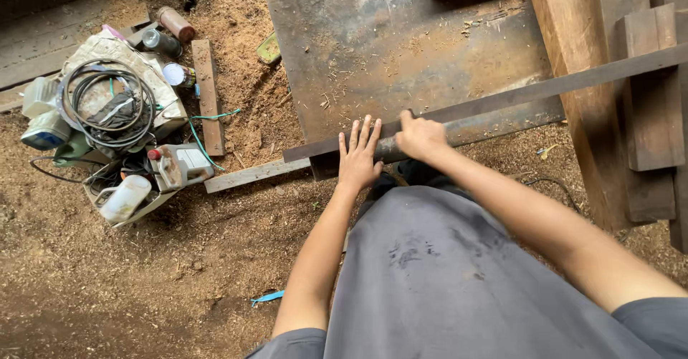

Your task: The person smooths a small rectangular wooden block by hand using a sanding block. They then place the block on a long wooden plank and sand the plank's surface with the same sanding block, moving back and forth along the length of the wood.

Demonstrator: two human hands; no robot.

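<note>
At the bottom of the frame, a grey shirt (437, 280) fills the lower middle, with both bare forearms reaching up and away from it.

The left hand (358, 155) lies flat and released near the centre, fingers spread, palm pressed on a long, dark, narrow wooden strip (516, 95). Just beside it to the right, the right hand (421, 137) is clenched around the same strip, fingers curled over its far edge. The strip runs slantwise from the centre of the frame up to the right edge, its near end resting at the front lip of a large rusty brown metal plate (401, 44) that takes up the upper middle.

A pale flat wooden lath (251, 175) lies on the sawdust-covered ground (143, 273) left of the hands, and a scrap of blue tape (266, 298) lies lower down.

At the right edge stand thick reddish-brown timber blocks (638, 101), with the strip crossing over them.

Well apart at the upper left sits a heap of tools and containers (115, 130): a coiled grey cable (107, 104), white plastic bottles, small cans and a short brown board (208, 94) beside it.
</note>
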